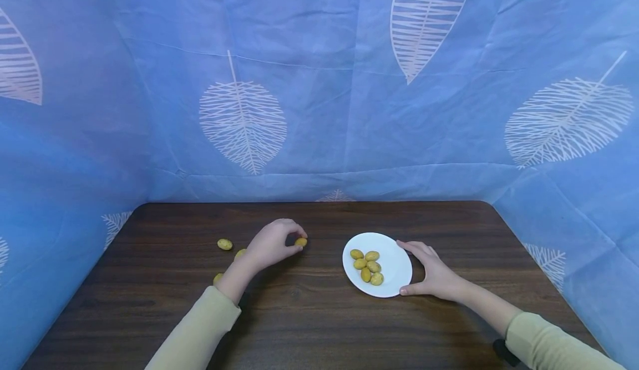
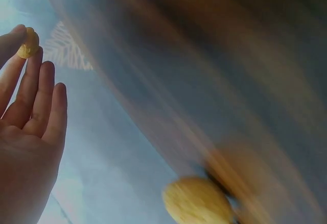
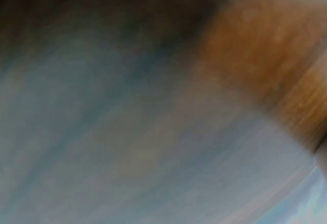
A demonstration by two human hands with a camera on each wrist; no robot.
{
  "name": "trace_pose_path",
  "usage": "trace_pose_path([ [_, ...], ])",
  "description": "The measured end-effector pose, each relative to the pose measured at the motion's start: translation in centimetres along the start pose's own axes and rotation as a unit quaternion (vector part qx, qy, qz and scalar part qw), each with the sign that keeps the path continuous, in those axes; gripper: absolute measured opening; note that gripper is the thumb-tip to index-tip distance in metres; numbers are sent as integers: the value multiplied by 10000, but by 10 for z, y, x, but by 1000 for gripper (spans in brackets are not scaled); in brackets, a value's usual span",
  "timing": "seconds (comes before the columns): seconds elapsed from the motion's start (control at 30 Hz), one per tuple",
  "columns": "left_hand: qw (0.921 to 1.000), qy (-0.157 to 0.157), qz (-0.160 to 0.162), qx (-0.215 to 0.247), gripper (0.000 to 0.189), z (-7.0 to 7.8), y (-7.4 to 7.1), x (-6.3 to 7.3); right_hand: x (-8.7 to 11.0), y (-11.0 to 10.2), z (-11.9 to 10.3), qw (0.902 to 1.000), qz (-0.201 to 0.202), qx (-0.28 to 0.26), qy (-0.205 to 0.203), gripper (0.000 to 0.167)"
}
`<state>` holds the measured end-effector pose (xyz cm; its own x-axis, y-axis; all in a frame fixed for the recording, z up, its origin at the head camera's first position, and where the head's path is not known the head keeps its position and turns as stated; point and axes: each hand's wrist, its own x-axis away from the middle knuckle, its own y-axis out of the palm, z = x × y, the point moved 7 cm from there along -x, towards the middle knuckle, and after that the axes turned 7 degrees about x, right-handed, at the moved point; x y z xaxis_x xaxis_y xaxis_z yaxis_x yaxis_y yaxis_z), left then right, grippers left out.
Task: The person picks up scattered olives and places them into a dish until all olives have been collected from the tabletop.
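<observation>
My left hand (image 1: pixel 272 243) is over the left-middle of the table and pinches a small yellow oval fruit (image 1: pixel 301 242) between thumb and fingertips. The left wrist view shows this fruit (image 2: pixel 29 43) at the fingertips, the other fingers stretched out. To the right stands a round white plate (image 1: pixel 396 275) with several like fruits (image 1: pixel 373 266) grouped on its left half. My right hand (image 1: pixel 433 274) holds the plate's right rim, thumb at the near side and fingers at the far side. The right wrist view is blurred and hardly shows the hand.
Three more yellow fruits lie on the dark wooden table (image 1: pixel 319 325) to the left: one whole fruit (image 1: pixel 224 244), and two partly hidden by the left hand and wrist, a farther one (image 1: pixel 240 253) and a nearer one (image 1: pixel 217 278). A blue leaf-patterned cloth (image 1: pixel 319 109) hangs behind the table.
</observation>
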<state>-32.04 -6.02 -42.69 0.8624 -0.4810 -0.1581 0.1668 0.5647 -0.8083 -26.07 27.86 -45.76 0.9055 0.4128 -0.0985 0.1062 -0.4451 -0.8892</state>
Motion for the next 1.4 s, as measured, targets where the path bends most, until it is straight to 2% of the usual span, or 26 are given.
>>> trace_pose_path([
  [0.5,9983,528,-132,183,20,35,25,-27,-2,0,1,10000,30,43,-53,108],
  [0.8,9981,548,-285,-33,21,54,39,-39,-2,-1,0,9999,49,68,-63,107],
  [1.07,9966,701,-421,-49,22,71,51,-47,-1,1,1,10000,-8,-6,-7,108],
  [1.4,9959,629,-652,-42,22,83,68,-61,0,1,0,10000,-13,6,-19,107],
])
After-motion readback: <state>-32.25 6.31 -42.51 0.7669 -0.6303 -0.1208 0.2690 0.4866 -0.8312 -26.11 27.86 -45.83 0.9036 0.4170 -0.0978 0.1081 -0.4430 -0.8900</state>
